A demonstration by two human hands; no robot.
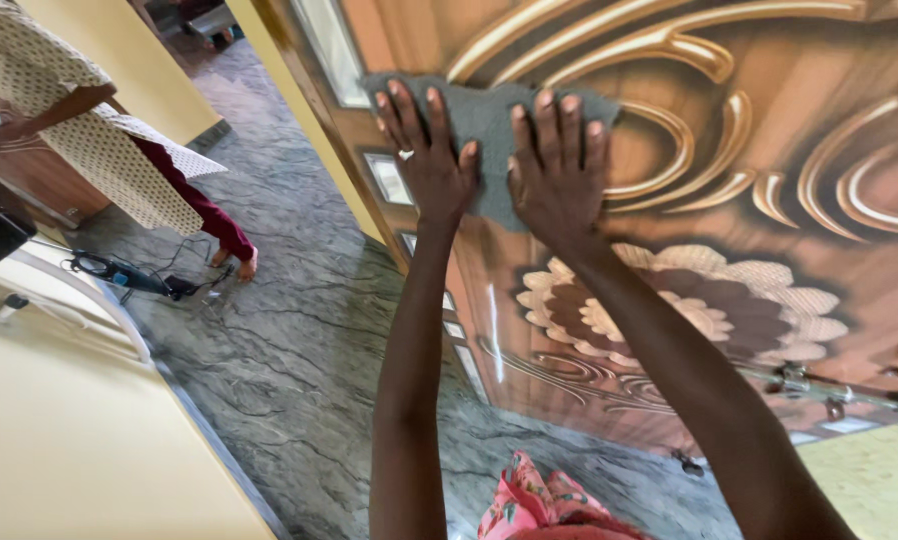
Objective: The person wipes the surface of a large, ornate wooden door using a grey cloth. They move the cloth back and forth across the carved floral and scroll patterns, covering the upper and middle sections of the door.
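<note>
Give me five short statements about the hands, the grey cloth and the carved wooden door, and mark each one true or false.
1. Both hands, the left hand and the right hand, press flat on the grey cloth. True.
2. The grey cloth lies on the floor. False: it is held against the carved wooden door.
3. The door carries a flower-shaped carving below the hands. True.
4. The floor is bare red tile. False: it is grey veined stone floor.
5. Another person in a dotted pale garment stands at the upper left. True.
</note>
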